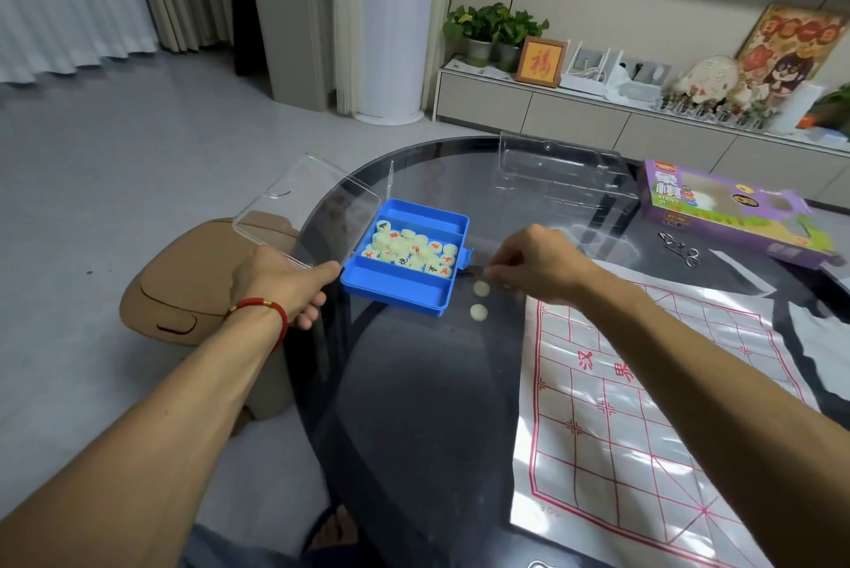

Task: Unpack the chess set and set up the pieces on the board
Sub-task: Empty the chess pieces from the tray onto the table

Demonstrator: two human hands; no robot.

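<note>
The blue box [404, 291] sits open on the left, its clear lid [308, 204] tipped back, full of pale round pieces [411, 250]. Two pieces [479, 300] lie beside it. The paper board [644, 406] lies flat, near right.

Glossy dark glass table [414, 406], blue plastic case [395, 291] with clear lid [313, 204], shiny creased board sheet [644, 429].

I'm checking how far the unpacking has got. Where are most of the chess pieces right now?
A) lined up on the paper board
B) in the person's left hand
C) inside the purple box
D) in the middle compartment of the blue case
D: the pale round pieces lie heaped in the middle compartment of the blue case; only two loose pieces sit on the glass table, and the paper board bears none.
</note>
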